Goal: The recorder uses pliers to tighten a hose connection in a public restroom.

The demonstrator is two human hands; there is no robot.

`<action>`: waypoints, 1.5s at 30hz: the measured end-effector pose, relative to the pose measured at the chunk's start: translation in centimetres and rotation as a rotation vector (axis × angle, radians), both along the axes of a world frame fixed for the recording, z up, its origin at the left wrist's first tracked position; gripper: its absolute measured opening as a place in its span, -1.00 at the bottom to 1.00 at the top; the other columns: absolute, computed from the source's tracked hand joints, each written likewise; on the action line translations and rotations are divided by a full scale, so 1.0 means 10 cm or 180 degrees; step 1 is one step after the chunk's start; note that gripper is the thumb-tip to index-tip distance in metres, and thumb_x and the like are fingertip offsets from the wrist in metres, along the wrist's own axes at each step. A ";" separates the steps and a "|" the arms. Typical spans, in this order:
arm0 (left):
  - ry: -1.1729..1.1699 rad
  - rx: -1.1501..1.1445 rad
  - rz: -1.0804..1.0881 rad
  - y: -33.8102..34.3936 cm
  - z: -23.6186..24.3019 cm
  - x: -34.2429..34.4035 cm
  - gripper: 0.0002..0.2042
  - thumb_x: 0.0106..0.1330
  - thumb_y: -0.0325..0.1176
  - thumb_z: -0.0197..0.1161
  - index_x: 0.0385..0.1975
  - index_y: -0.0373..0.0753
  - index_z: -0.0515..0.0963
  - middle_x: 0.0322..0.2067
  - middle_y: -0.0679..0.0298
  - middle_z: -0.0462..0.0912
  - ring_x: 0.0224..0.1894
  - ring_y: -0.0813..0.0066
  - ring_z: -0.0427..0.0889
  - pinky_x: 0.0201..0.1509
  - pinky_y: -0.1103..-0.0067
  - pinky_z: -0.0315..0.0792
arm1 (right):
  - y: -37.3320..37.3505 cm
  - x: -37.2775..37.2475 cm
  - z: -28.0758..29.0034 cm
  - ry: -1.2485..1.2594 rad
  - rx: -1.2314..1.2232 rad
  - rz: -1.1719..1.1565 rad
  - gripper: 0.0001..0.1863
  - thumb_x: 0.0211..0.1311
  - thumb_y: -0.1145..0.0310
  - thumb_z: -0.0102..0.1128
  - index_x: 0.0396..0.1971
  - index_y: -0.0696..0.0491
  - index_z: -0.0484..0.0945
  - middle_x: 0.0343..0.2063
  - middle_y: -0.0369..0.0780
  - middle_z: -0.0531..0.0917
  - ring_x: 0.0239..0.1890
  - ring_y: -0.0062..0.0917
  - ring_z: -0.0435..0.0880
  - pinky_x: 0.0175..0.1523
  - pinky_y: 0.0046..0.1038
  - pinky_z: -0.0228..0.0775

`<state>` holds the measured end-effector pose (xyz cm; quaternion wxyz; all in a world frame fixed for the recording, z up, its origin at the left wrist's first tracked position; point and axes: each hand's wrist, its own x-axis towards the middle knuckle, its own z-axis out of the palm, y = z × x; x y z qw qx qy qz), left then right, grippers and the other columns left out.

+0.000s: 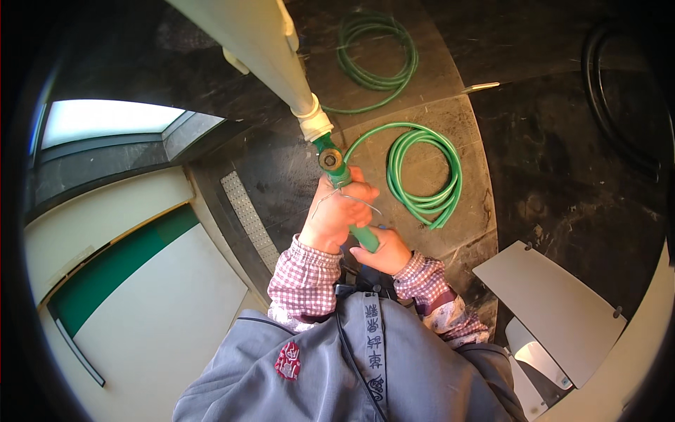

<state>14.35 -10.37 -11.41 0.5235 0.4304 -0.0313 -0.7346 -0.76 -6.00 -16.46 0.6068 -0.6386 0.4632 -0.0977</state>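
Step in hand, my read: fitting green tubing to the green valve (329, 160), which sits below a pale pipe (246, 42) and its cream collar (314, 125). Left grip (337, 211) is curled firmly around the tubing right under the valve; right grip (388, 252) has its thumb along the tubing's lower stretch (364, 239), fingers mostly underneath, so can't tell how tightly they press. Thin wire (339, 191) shows by the left knuckles, loose ends sticking out to both sides; whether it's wound tight, can't tell. The tubing is held up over the floor (453, 243). A green hose coil (450, 176) lies on that floor near its right edge, one strand running toward the valve; can't tell if it's the same piece. Dimmer green ring (413, 63) past the floor's far edge, maybe a reflection. Next move, I'd judge, calls for the left grip holding the joint steady, the right bracing from below, and then fingers freed for the wire ends, watching that the tubing doesn't slip or the wire prick.
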 end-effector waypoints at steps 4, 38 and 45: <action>0.0380 -0.0272 -0.0187 0.02 -0.09 0.07 -0.71 -0.08 -0.60 0.08 -0.81 -0.13 0.12 -0.87 0.39 0.10 -0.88 0.62 0.06 -0.75 0.60 0.02 | 0.01 -0.01 0.00 -0.0183 0.0111 0.0146 -0.63 -0.14 0.31 0.27 -0.24 0.04 0.49 -0.64 -0.20 0.51 -0.59 -0.45 0.50 -0.41 -0.45 0.34; -0.2008 -0.1221 0.0098 0.18 0.14 0.17 -0.66 0.25 -0.44 -0.02 -0.07 -0.59 0.31 -0.13 -0.08 0.49 -0.10 0.22 0.51 0.08 0.47 0.30 | -1.36 -4.22 1.75 -0.0256 -0.2453 -0.3447 -0.89 0.08 0.44 0.11 -0.42 0.15 0.42 -0.66 -0.26 0.50 -0.71 -0.67 0.43 -0.63 -0.59 0.28; -0.3329 -0.2421 -0.0600 -0.24 -0.29 -0.16 -0.66 0.22 -0.48 0.02 0.00 -0.42 0.32 -0.16 0.03 0.52 -0.09 0.21 0.51 0.11 0.48 0.30 | -2.41 -5.93 3.05 0.1264 -0.3462 -0.5139 -0.43 -0.05 0.10 0.16 -0.02 0.02 0.28 -0.22 0.03 0.53 -0.08 -0.14 0.48 0.05 -0.30 0.27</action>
